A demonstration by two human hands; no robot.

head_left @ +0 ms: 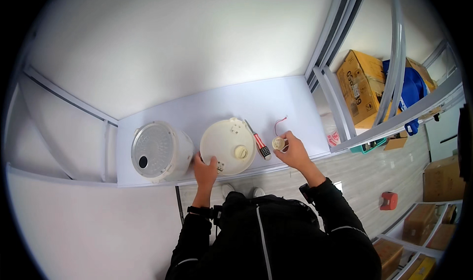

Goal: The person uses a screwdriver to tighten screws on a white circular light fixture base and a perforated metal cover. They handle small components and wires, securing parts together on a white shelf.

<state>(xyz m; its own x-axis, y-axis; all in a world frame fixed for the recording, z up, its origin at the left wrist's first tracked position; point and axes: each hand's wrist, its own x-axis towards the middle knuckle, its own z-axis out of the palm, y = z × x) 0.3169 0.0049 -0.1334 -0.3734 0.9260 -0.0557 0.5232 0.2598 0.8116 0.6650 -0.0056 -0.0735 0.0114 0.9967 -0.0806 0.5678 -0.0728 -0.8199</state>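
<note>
My left hand is closed on the lower left edge of a round cream plastic cover, with the thumb on its face. That cover lies on the white table and has a small round cap and metal fittings on it. In my right hand a small round cream part is pinched, held over the table to the right. A thin red wire stretches up from near this part. Between the hands lies a hand tool with a red and black handle.
A white rice-cooker-like pot with a metallic round top stands at the left of the table. Metal frame posts rise at the right. Beyond them are cardboard boxes, a blue cloth item and a red stool on the floor.
</note>
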